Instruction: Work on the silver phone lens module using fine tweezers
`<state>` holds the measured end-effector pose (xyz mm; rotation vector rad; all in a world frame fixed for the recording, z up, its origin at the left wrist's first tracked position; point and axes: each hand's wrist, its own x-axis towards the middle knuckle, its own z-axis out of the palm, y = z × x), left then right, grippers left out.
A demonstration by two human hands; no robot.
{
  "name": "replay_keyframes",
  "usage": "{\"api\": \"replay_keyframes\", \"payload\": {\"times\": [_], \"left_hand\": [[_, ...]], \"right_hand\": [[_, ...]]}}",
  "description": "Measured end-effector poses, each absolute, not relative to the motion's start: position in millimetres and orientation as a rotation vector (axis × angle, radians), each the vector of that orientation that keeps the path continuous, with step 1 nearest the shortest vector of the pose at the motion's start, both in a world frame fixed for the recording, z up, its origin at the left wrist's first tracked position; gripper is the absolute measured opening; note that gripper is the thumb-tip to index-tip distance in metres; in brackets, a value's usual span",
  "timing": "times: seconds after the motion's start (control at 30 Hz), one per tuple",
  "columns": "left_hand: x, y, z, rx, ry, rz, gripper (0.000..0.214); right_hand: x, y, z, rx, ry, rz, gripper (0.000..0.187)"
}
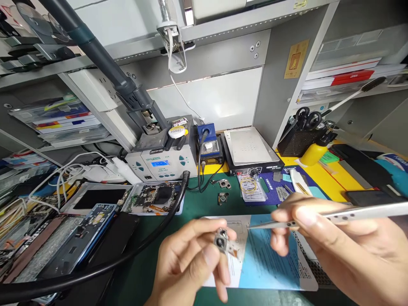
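Note:
My left hand (188, 265) is closed in a pinch on a small metal camera module (222, 242) with a round lens, held above a blue and white sheet (267, 263) on the green mat. My right hand (338, 250) grips silver tweezers (318, 219), whose tip points left and stops just right of the module, a short gap away. Two more small camera modules (223, 191) lie on the mat farther back.
An opened phone (149, 199) and other dismantled phones (79, 229) lie at the left, crossed by a thick black hose (153, 238). Behind stand a hot-air station (164, 163), a heating plate (250, 148), a black tool cup (298, 138) and a yellow bottle (314, 154).

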<state>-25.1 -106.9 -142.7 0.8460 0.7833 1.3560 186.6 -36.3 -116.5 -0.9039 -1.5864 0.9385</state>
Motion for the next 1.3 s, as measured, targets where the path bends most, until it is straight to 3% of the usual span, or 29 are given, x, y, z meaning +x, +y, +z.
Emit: {"api": "replay_keyframes", "payload": {"times": [0.2, 0.3, 0.53, 0.8, 1.3], "left_hand": [[-27, -94, -140, 0.812, 0.965, 1.433, 0.025], [-28, -90, -140, 0.817, 1.000, 1.427, 0.023], [-28, -84, -143, 0.829, 1.022, 1.393, 0.025], [-26, -81, -145, 0.821, 0.974, 1.390, 0.028], [-31, -73, -153, 0.785, 0.769, 1.317, 0.028]], "right_hand": [[187, -22, -117, -1.217, -1.886, 1.068, 0.054], [186, -15, -131, -1.300, -1.925, 1.121, 0.057], [181, -8, -140, -1.404, -2.015, 1.143, 0.056], [176, -7, -139, -1.423, -2.073, 1.093, 0.042], [177, 5, -167, -1.221, -1.691, 1.085, 0.028]]}}
